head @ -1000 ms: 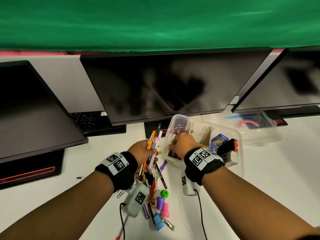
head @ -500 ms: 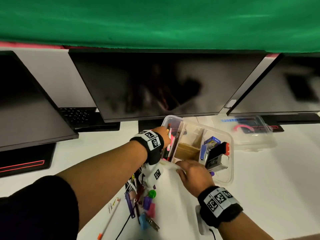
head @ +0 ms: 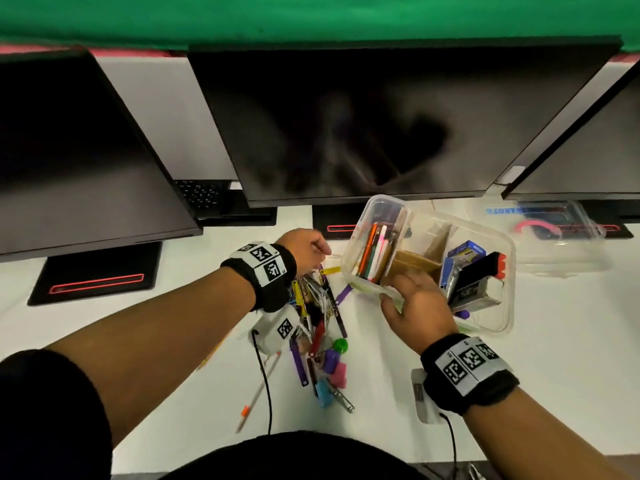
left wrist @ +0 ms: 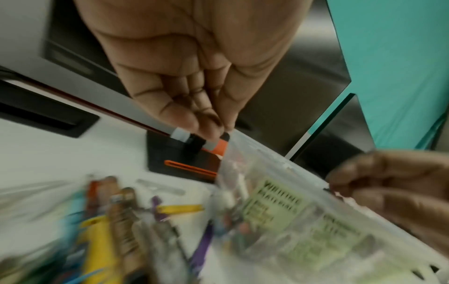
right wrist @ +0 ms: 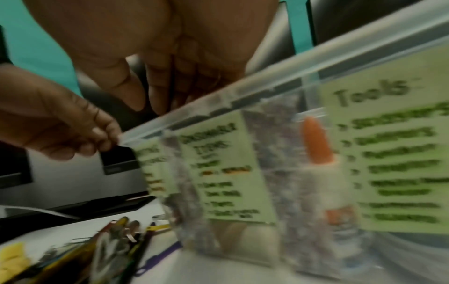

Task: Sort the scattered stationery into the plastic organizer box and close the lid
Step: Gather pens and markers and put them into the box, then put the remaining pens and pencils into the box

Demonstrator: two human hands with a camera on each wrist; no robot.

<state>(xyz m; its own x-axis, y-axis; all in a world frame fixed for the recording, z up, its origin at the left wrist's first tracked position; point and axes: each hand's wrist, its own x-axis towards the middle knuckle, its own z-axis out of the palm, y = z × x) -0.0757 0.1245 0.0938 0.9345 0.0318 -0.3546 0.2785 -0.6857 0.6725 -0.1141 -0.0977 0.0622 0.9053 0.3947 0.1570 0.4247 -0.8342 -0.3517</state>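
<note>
The clear plastic organizer box [head: 507,261] stands right of centre on the white table, with green labels [right wrist: 388,153] on its near wall. Several pens [head: 374,252] fill its left compartment. A black stapler [head: 479,277] and a small blue box [head: 465,251] lie in the right one, and a glue bottle [right wrist: 316,146] shows through the wall. My right hand [head: 414,301] grips the near rim, fingers [right wrist: 175,82] over the edge. My left hand [head: 311,247] hovers at the box's left corner, its fingertips [left wrist: 209,126] bunched, nothing seen in them. Scattered stationery [head: 318,327] lies under my left wrist.
The clear lid [head: 561,244] lies at the back right, beyond the box. Three dark monitors [head: 381,126] and their stands line the back, with a keyboard [head: 202,195] between two. A loose pencil [head: 258,396] and thin black cables [head: 265,386] lie near the front edge.
My left hand has come out of the pen compartment, leaving the pens there, and moved just left of the box. My right hand stays on the near rim.
</note>
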